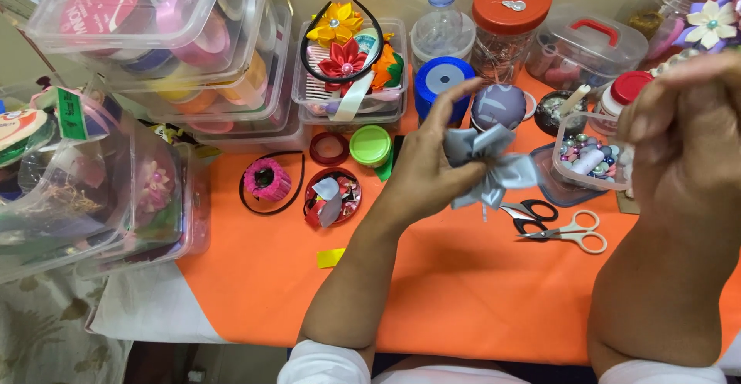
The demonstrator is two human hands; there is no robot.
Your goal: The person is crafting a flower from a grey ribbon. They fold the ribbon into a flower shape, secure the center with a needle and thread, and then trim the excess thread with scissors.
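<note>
Left hand point(424, 172) pinching ribbon flower point(488, 165); beads in tub point(590, 160).

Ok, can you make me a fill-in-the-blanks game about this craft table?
1. The left hand holds a folded ribbon bow coloured ____.
2. The table cover is ____.
3. The two pairs of scissors lie on the table under the ____ hand.
4. The big clear jar has a ____ lid.

Missing words: grey; orange; right; red

One head-worn camera looks steeply down from close above at the orange table point(463, 291), facing the far containers along its back edge.
</note>
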